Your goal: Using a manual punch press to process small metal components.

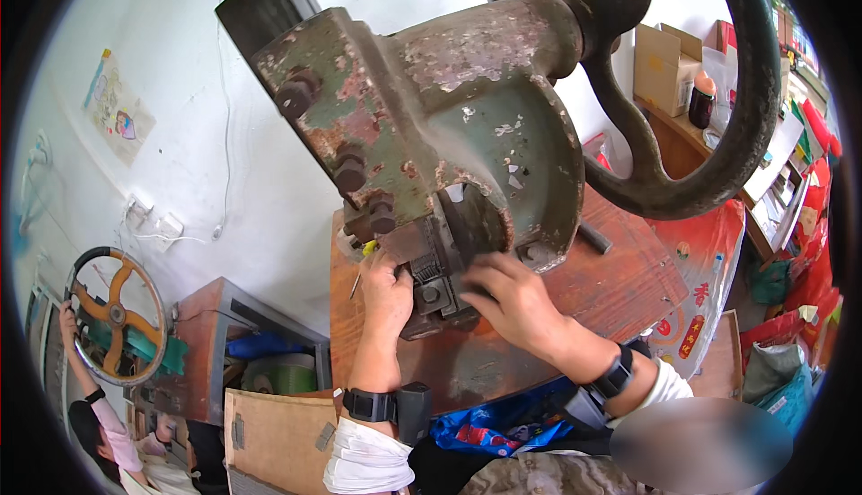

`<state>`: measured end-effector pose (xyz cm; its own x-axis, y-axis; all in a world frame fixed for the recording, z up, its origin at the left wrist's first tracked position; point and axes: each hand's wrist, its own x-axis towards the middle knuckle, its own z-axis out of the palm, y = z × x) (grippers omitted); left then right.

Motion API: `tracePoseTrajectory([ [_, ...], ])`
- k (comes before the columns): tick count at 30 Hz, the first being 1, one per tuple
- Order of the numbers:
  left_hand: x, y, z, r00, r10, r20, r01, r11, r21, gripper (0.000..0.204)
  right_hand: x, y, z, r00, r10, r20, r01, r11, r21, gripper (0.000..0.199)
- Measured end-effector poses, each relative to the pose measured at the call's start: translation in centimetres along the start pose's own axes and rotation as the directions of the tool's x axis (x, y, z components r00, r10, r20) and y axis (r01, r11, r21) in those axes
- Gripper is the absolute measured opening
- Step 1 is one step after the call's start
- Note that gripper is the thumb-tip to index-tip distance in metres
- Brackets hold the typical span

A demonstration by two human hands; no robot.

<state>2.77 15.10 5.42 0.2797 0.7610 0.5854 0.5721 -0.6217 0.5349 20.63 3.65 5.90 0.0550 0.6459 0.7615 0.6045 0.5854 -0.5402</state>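
A heavy hand press [449, 55] with flaking green paint stands tilted in view on a reddish-brown wooden table [503, 351]. Under its ram sits a dark metal die [435, 296] with a coil spring and bolts. At the die's left side is my left hand [386, 290], fingers closed; what they hold, if anything, is hidden. Something small and yellow [370, 247] shows just beyond those fingers. My right hand [516, 299] hovers close to the die's right side, slightly blurred, fingers loosely bent and thumb apart, with nothing visible in it.
The press's large handwheel [763, 91] arches over the upper right. A short dark bar [594, 237] lies on the table's right part. At far left a co-worker's hand [67, 317] grips another wheel [117, 315]. Cardboard boxes [663, 68] stand on a shelf at right.
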Motion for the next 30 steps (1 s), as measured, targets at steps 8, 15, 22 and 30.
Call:
tracePoseTrajectory([
  [8, -0.3, -1.1, 1.0, 0.997, -0.078, -0.006, 0.074, 0.972, -0.223, 0.029, 4.2, 1.6, 3.7, 0.972, 0.219, 0.082, -0.207, 0.969, -0.133, 0.049],
  [15, -0.5, -0.6, 0.6, 0.996, -0.082, -0.035, 0.069, 0.961, -0.266, 0.037, 4.8, -0.2, 4.7, 0.961, 0.273, 0.038, -0.247, 0.915, -0.318, 0.066],
  [22, -0.5, -0.2, 0.6, 0.987, -0.038, 0.157, 0.034, 0.999, 0.023, 0.037, 4.4, 1.0, 4.1, 0.96, 0.276, 0.053, -0.254, 0.932, -0.259, 0.062],
  [30, -1.3, -0.8, -1.0, 0.981, -0.072, 0.18, 0.074, 0.997, -0.002, 0.038, 6.7, -6.1, -17.1, 0.873, -0.397, -0.285, 0.205, 0.827, -0.524, 0.033],
])
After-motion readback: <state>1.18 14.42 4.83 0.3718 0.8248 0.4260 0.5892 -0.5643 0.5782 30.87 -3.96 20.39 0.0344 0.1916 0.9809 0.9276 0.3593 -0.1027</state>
